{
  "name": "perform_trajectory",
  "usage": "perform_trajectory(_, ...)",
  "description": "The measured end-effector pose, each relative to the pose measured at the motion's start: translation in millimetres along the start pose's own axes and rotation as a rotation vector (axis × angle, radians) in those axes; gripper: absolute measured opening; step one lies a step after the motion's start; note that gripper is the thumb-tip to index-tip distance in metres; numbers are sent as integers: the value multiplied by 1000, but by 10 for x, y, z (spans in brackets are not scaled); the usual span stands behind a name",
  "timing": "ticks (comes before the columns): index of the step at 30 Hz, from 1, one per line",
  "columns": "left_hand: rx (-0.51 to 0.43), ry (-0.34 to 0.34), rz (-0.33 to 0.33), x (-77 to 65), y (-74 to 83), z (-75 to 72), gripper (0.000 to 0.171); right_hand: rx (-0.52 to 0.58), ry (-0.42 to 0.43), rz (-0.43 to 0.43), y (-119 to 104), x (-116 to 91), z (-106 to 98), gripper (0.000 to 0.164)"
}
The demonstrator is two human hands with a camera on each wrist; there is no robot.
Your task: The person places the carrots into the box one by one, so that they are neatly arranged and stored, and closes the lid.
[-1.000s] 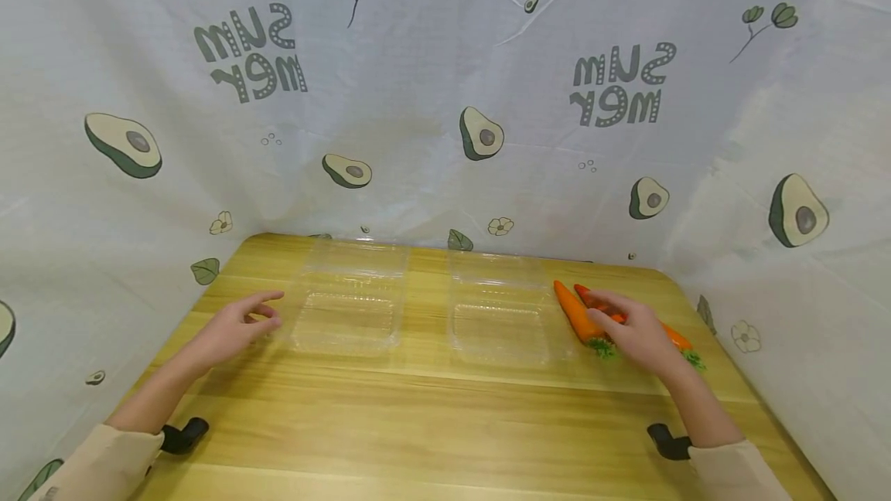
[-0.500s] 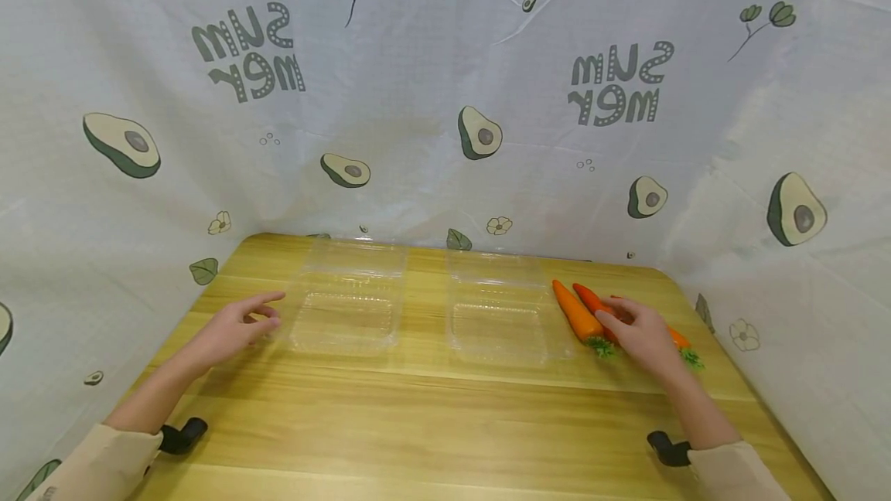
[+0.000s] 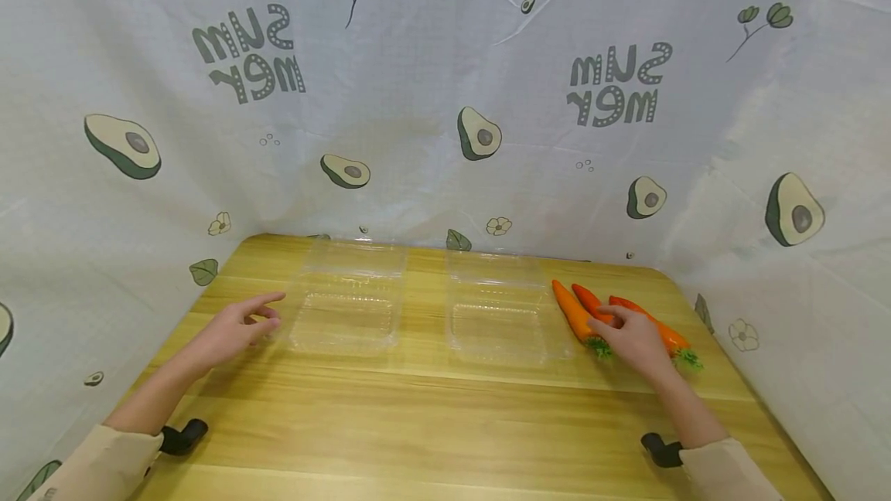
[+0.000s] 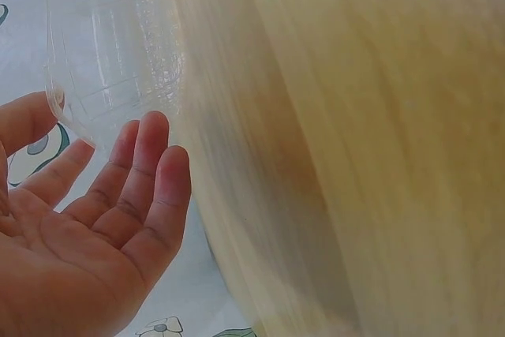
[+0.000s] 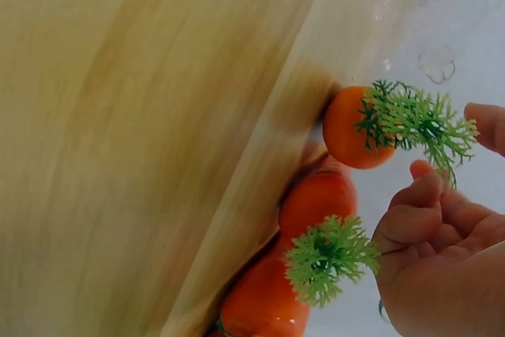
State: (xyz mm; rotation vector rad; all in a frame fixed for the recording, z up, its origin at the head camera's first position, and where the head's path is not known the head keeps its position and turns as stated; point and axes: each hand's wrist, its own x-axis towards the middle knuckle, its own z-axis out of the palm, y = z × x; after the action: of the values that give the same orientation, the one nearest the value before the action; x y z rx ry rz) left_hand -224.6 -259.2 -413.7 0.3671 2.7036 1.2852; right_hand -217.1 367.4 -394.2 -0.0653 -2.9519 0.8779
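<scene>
Several orange to red carrots lie at the table's right side: a left carrot (image 3: 572, 311) with a green leafy top, a redder middle one (image 3: 588, 298) partly under my hand, and a right carrot (image 3: 668, 335) with another leafy top. My right hand (image 3: 635, 340) hovers over them, thumb and index finger apart, thumb near the left carrot. In the right wrist view, its other fingers curl loosely beside the green tops (image 5: 330, 260). My left hand (image 3: 233, 329) is held beside the left clear plastic box (image 3: 346, 348), fingers slightly bent and holding nothing.
A second clear plastic box (image 3: 497, 356), lid laid back, stands between the left box and the carrots. Both rest on the wooden table (image 3: 418, 431). A white curtain (image 3: 411, 83) printed with avocados encloses the back and sides.
My right hand has shifted slightly left over the carrots, uncovering more of the right carrot. The left hand, boxes and carrots stay in place.
</scene>
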Motion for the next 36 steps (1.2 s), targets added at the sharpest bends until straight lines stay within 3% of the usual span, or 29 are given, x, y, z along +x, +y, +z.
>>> perform_trajectory(21, -34, -13, -20, -3, -7, 8, 57, 3, -68, 116, 62, 46, 73, 75)
perform_trajectory(29, -36, -8, -17, 7, -24, -2, 57, 20, -66, 126, 17, 28, 84, 71)
perform_trajectory(36, -48, -14, -6, -6, -11, 9, 57, -29, -50, 108, 3, 40, 106, 69)
